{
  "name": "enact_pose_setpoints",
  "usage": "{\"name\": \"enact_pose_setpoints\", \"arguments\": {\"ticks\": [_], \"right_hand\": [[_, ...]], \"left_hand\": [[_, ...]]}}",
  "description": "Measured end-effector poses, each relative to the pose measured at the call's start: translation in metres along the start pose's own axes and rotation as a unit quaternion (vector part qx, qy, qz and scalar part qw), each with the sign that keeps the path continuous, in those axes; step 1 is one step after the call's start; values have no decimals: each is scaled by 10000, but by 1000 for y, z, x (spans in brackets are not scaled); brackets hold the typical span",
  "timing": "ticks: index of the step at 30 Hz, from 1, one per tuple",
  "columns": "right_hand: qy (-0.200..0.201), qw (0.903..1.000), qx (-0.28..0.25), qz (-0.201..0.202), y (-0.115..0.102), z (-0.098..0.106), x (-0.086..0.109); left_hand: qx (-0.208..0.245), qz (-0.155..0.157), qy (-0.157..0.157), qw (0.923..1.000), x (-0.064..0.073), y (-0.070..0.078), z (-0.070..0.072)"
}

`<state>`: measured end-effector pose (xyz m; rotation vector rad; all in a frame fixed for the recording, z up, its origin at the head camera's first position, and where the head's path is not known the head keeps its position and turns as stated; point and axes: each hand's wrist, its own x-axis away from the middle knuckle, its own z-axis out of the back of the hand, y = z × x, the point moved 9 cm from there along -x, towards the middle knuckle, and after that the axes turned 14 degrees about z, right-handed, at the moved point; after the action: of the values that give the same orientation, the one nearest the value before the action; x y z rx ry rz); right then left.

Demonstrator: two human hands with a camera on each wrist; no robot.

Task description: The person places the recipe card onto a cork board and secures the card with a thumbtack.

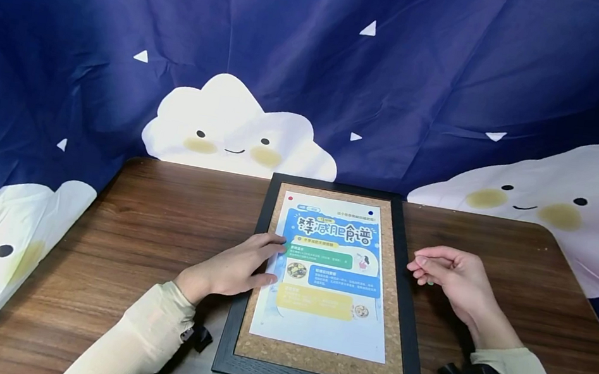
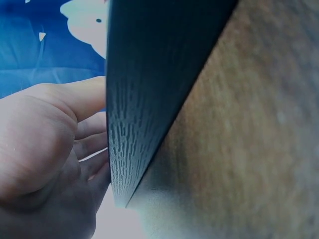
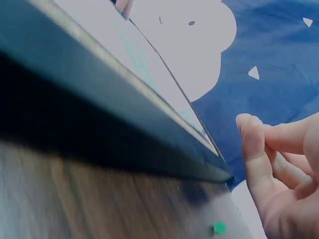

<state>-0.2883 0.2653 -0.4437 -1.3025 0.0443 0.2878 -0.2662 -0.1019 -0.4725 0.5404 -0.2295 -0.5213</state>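
In the head view a black-framed cork board lies flat on the table. On it rests a printed sheet with Chinese text, with a red dot-like pin and a dark blue one at its top corners. My left hand reaches over the frame's left rail, its fingertips and thumb resting at the sheet's left edge. Beyond the right rail hovers my right hand, fingers bent, thumb and forefinger tips together with nothing visible between them. A green pin lies on the table below that hand.
The brown wooden table extends to both sides of the board. Behind it hangs a blue cloth with white clouds and triangles. Dark straps circle the cuffs of the light sleeves.
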Motion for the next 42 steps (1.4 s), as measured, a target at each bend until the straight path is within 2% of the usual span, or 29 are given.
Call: {"name": "enact_pose_setpoints", "arguments": {"ticks": [4, 5, 7, 10, 15, 17, 23, 25, 27, 29, 30, 32, 34, 37, 42], "right_hand": [[-7, 9997, -208, -91, -4, -9, -3], [-6, 9995, -309, -101, -5, -11, -3], [-1, 9984, -558, -96, -7, -15, -5], [-79, 9969, -786, -22, -11, -23, -7], [-253, 9953, -924, 113, -18, -36, -10], [-333, 9954, -877, 180, -22, -41, -11], [-387, 9967, -674, 239, -31, -54, -14], [-301, 9967, -722, 222, -34, -57, -14], [-213, 9961, -832, 208, -36, -60, -15], [-177, 9956, -904, 199, -39, -62, -16], [-177, 9952, -946, 193, -40, -64, -16], [-255, 9951, -940, 186, -42, -68, -16], [-347, 9954, -881, 174, -43, -73, -16], [-460, 9957, -783, 190, -46, -81, -16], [-646, 9959, -597, 218, -53, -95, -16]], "left_hand": [[-125, -56, 168, 9998, -3, -10, -5], [-264, -98, 210, 9994, -1, -6, -3], [-265, -117, 212, 9994, -1, -6, -3], [-216, -119, 104, 9996, 1, 1, 1], [53, 53, -92, 9999, 4, 11, 8], [64, 105, -69, 9999, 4, 11, 8], [-62, -54, 106, 9999, -3, -9, -6], [47, 32, 10, 10000, -1, -4, -2], [-32, -92, 82, 9999, -2, -8, -5], [-2, 0, -8, 10000, 0, -2, -1], [17, -44, 66, 10000, 0, -4, -2], [-56, -9, 59, 10000, 2, 1, 0], [-7, 209, -98, 9997, 5, 12, 8], [-97, 171, -70, 9998, 3, 8, 5], [32, -32, 29, 10000, -2, -5, -3]]}}
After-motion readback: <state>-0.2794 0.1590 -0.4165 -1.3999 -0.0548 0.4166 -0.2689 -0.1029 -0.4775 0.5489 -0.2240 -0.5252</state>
